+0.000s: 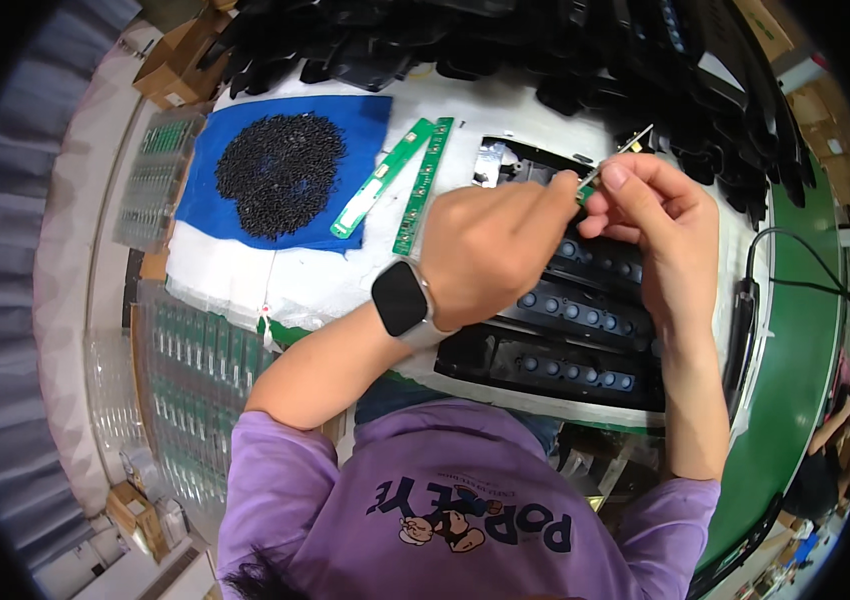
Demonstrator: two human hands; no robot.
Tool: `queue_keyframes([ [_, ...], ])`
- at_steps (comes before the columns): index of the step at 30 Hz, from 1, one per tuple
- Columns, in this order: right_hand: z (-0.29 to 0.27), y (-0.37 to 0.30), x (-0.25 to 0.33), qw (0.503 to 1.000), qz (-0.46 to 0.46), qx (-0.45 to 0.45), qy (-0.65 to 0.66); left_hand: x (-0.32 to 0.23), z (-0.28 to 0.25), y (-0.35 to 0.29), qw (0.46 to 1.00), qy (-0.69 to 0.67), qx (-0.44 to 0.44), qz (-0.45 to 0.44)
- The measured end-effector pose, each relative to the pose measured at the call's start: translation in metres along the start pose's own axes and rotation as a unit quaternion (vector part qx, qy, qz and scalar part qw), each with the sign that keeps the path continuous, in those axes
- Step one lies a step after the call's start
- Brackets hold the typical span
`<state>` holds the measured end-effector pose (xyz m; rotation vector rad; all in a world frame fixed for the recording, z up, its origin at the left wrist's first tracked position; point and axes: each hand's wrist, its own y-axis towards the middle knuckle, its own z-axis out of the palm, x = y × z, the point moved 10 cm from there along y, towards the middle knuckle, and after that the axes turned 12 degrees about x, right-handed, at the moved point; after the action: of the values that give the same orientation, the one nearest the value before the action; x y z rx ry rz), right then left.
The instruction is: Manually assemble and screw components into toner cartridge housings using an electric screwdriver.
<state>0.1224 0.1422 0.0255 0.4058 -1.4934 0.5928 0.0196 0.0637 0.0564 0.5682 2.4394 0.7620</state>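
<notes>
Both hands meet above the right half of the white-covered table. Between them a narrow green circuit board (pixel 635 140) is tilted up, seen almost edge-on and partly covered by fingers. My left hand (pixel 490 245), with a smartwatch (pixel 403 300) on its wrist, pinches the near end of the board. My right hand (pixel 660 205) grips it from the right, thumb and fingers closed. Under the hands lie several black plastic housings (pixel 545 368) with rows of round grey-blue buttons; the far one is partly hidden. Two more green circuit boards (pixel 382 180) lie left of my left hand.
A heap of small black screws or pins (pixel 280 172) lies on a blue cloth (pixel 365 130) at the left. Black plastic parts (pixel 425 45) crowd the far edge. Clear trays of green boards (pixel 195 370) stand at the left. A black corded tool (pixel 742 335) lies at the right.
</notes>
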Motion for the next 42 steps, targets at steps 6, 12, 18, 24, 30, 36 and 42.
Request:
queue_keyframes([
  [6, 0.013, 0.005, -0.017, 0.983, -0.015, -0.005, 0.184, -0.016, -0.021, 0.0, 0.993, 0.114, -0.035, 0.013],
  [12, 0.023, 0.001, -0.023, 0.97, -0.012, 0.017, 0.241, -0.013, -0.027, -0.001, 0.992, 0.114, -0.059, 0.022],
  [18, 0.03, 0.001, -0.023, 0.951, -0.037, 0.029, 0.304, -0.016, -0.033, -0.001, 0.99, 0.101, -0.088, 0.046],
  [24, -0.004, -0.015, -0.001, 0.963, -0.121, -0.022, 0.239, -0.017, -0.039, 0.007, 0.998, 0.042, 0.029, 0.025],
  [30, -0.025, -0.05, 0.063, 0.898, -0.111, -0.032, -0.424, 0.055, -0.077, -0.051, 0.944, 0.258, 0.027, -0.204],
  [36, -0.001, -0.042, 0.025, 0.786, -0.116, 0.067, -0.604, 0.078, -0.064, -0.085, 0.93, 0.245, 0.089, -0.26],
  [42, 0.009, -0.034, 0.0, 0.743, -0.107, 0.093, -0.654, 0.084, -0.06, -0.086, 0.935, 0.2, 0.1, -0.277],
])
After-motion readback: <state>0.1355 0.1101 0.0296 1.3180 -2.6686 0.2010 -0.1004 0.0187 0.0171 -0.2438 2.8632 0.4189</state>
